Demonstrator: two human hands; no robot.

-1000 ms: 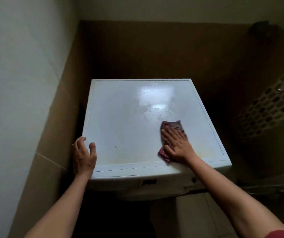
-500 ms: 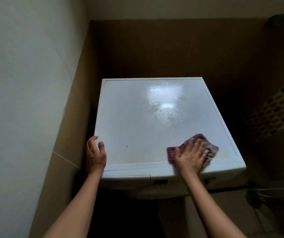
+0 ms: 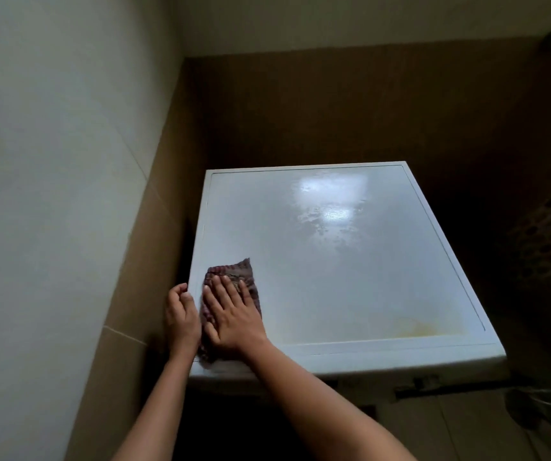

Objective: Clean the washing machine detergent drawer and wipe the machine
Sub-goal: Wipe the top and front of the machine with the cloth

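Dark red cloth [image 3: 234,271] flat on washing machine [image 3: 350,277] top, front-left corner, pressed under right hand [image 3: 231,314] with fingers straight and spread. Left hand [image 3: 182,314] just beside, at machine's left edge, fingers curled; grip on edge not discernible. Cloth's near part hidden under palm. Front panel dark, unreadable.

White washing machine top [image 3: 350,261] with yellowish stain [image 3: 414,327], maroon checked cloth [image 3: 234,272], brown tiles [image 3: 300,108]
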